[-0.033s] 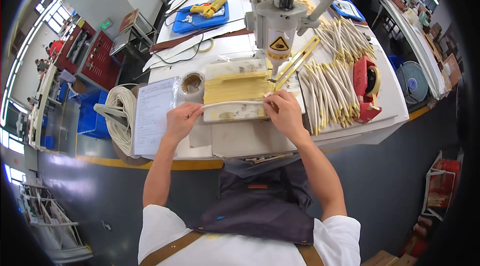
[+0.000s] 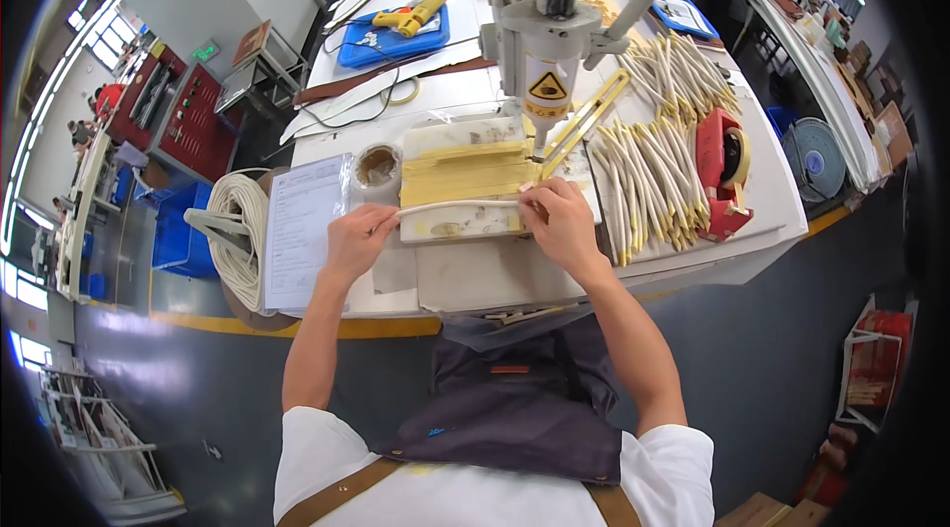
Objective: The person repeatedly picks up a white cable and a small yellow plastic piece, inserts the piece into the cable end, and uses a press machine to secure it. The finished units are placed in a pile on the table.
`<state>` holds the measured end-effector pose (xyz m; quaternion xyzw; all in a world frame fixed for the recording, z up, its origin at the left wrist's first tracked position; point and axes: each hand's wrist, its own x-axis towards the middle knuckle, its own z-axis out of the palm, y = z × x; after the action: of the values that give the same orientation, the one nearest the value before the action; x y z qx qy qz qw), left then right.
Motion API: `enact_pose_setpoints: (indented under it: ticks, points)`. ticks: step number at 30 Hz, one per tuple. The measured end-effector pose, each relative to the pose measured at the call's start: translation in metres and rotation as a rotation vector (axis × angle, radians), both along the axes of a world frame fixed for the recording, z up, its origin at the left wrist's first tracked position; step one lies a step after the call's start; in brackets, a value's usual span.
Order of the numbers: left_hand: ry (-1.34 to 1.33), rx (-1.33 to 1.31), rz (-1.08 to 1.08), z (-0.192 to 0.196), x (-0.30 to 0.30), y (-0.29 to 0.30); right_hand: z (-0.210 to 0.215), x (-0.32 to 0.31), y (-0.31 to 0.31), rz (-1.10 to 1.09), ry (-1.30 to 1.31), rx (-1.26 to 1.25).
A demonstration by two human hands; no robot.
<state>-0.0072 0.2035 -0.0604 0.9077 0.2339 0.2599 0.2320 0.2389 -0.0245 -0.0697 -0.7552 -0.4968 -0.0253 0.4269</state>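
A length of white cord [image 2: 460, 203] is stretched level between my hands. My left hand [image 2: 354, 242] is closed in a pinch on its left end. At the right end, the fingers of my right hand [image 2: 562, 228] are closed on the same cord, with a small pale piece by the fingertips. Just beyond the cord lies a white block [image 2: 457, 137] with yellow strips [image 2: 470, 174] across its top. Above its right side stands a grey press [image 2: 547, 42], its narrow tip pointing down near my right hand. A yellow slotted bar [image 2: 586, 124] slants away from the tip.
Many cut cord pieces [image 2: 648, 176] with yellow ends lie right, beside a red tape dispenser [image 2: 711, 166]. Left are a clear tape roll [image 2: 378, 169], a printed sheet [image 2: 305, 225] and a white cord coil [image 2: 233, 215]. A yellow glue gun [image 2: 421, 14] rests on a blue tray [image 2: 381, 54].
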Motion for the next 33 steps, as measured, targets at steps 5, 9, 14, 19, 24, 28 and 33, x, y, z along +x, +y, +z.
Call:
enact_pose_setpoints:
  ticks: [5, 9, 14, 19, 24, 28, 33]
  points:
    - [-0.127, -0.016, -0.037, -0.008, -0.009, -0.001, 0.060, 0.001, -0.049, 0.039, 0.021, 0.100]
    - [-0.229, -0.525, 0.037, 0.013, -0.033, -0.032, 0.111, 0.060, -0.137, -0.399, 0.131, 0.185]
    - [-0.288, -1.297, -0.154, 0.019, -0.029, -0.095, 0.133, 0.131, -0.205, -0.819, 0.399, -0.326]
    - [-0.105, -1.529, -0.357, 0.021, 0.003, -0.170, 0.113, 0.158, -0.218, -0.577, 0.787, -0.233]
    - [-0.119, -1.594, -0.473, 0.032, 0.023, -0.204, 0.106, 0.146, -0.226, -0.459, 1.125, 0.130]
    - [-0.156, -1.565, -0.349, 0.034, 0.032, -0.207, 0.099, 0.126, -0.231, -0.417, 1.168, 0.382]
    - [-0.171, -1.515, -0.279, 0.038, 0.043, -0.206, 0.062, 0.098, -0.229, -0.487, 0.967, 0.575]
